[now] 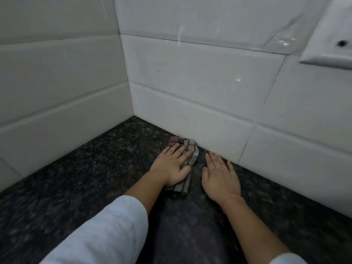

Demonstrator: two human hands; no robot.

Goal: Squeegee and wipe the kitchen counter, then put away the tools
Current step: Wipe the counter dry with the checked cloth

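Note:
A folded checked cloth point(190, 147) in grey and dull red lies on the dark speckled counter point(95, 168), close to the back wall. My left hand point(172, 165) presses flat on the cloth with straight fingers. My right hand point(219, 174) rests flat on the bare counter just right of the cloth, fingertips near the wall. No squeegee is in view.
White tiled walls point(190, 88) meet in a corner behind and left of the hands. A white switch plate point(331, 35) sits on the wall at the upper right. Bare counter stretches to the left and right of my arms.

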